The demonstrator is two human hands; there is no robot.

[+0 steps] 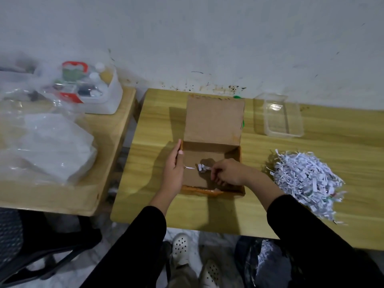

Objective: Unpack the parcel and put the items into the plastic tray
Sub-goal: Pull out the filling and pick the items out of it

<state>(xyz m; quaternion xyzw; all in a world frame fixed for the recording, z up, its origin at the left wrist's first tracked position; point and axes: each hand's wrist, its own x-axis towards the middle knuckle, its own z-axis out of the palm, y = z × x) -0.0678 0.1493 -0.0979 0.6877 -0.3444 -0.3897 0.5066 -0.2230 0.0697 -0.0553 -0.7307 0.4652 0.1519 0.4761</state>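
The right hand (226, 172) reaches into the open box (209, 163), fingers pinched on a last few paper shreds (202, 167), while the left hand (173, 167) lies flat and open along the box's left wall, steadying it. The box looks nearly bare, most filling lies in a pile (307, 181) to the right, yet the tray (280, 115) at the far right appears empty, so no item seems placed. Bare table lies between box and tray; the raised lid (214, 119) stands just left of that path.
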